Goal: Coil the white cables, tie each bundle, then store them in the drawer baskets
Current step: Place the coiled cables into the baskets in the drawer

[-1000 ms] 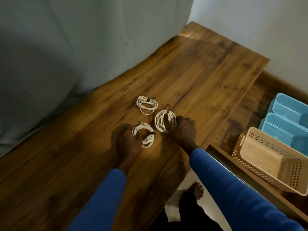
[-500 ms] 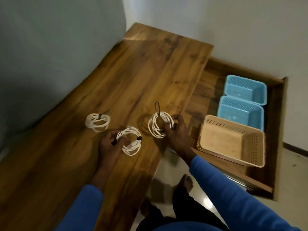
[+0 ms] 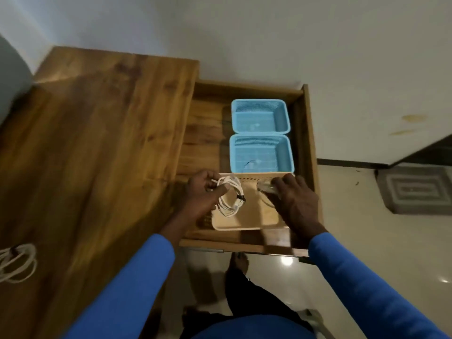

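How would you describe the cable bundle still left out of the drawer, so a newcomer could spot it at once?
Start at the wooden tabletop left of the open drawer. Follow it to the near left edge of the view: a coiled white cable bundle lies there alone. Unlike the bundles over the beige basket, no hand holds it.

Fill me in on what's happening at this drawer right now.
A person in blue sleeves is putting tied white cable coils away. The left hand holds one coiled cable bundle over the beige basket at the front of the open drawer. The right hand reaches into the same basket, with a blurred second bundle at its fingertips. Two blue baskets sit behind. One more coil lies on the wooden top.
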`<action>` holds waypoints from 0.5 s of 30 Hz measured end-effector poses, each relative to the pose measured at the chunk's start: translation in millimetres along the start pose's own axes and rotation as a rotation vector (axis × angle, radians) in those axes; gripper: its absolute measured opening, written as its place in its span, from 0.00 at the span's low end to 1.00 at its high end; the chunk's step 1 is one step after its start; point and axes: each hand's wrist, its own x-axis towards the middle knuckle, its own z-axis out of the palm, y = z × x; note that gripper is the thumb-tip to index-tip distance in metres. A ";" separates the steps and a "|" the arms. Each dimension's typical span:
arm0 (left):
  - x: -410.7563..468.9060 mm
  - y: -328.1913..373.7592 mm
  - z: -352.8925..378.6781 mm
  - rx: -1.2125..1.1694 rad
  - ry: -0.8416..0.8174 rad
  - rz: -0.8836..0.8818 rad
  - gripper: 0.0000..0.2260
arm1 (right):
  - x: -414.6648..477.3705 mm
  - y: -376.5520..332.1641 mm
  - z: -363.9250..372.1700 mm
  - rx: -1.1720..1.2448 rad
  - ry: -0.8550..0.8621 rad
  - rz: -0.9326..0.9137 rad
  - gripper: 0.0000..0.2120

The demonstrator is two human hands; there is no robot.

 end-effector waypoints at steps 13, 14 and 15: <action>70.9 -61.6 96.0 0.193 -0.023 -0.341 0.05 | 7.6 28.0 60.4 -0.027 -0.482 0.014 0.30; 70.6 -60.7 99.4 0.247 -0.010 -0.339 0.05 | 7.6 29.2 60.4 -0.003 -0.507 0.016 0.34; 68.1 -56.4 101.7 0.325 -0.001 -0.331 0.04 | 8.5 29.9 58.8 0.019 -0.499 0.020 0.35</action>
